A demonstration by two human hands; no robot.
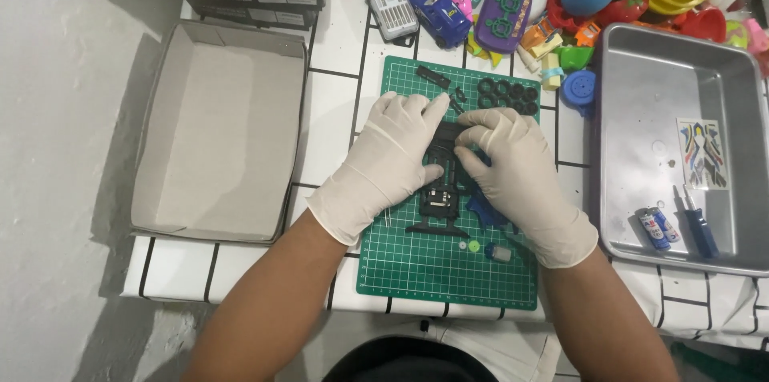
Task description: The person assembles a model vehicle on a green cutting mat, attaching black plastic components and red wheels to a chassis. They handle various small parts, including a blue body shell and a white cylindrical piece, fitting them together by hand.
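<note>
**Both hands on a small black chassis**

The black chassis point(442, 182) lies on the green mat point(416, 270), pinned between both gloved hands. The left hand point(388, 162) grips its left side, fingers point(428, 110) curled over the top; the right hand point(513, 170) pinches its upper end. Just beyond the fingertips sit loose black parts point(436, 76) and a cluster of tyres point(507, 95). Below the palms lie small round bits point(474, 247) and a grey piece point(498, 253). Further right, a metal tray point(641, 70) holds batteries point(658, 227) and a screwdriver point(701, 230); left of the hands, an open box point(216, 134).

Risk, as I judge it: too hard a squeeze could snap a thin plastic tab, and a wrist sweep could scatter the small bits off the surface.
</note>
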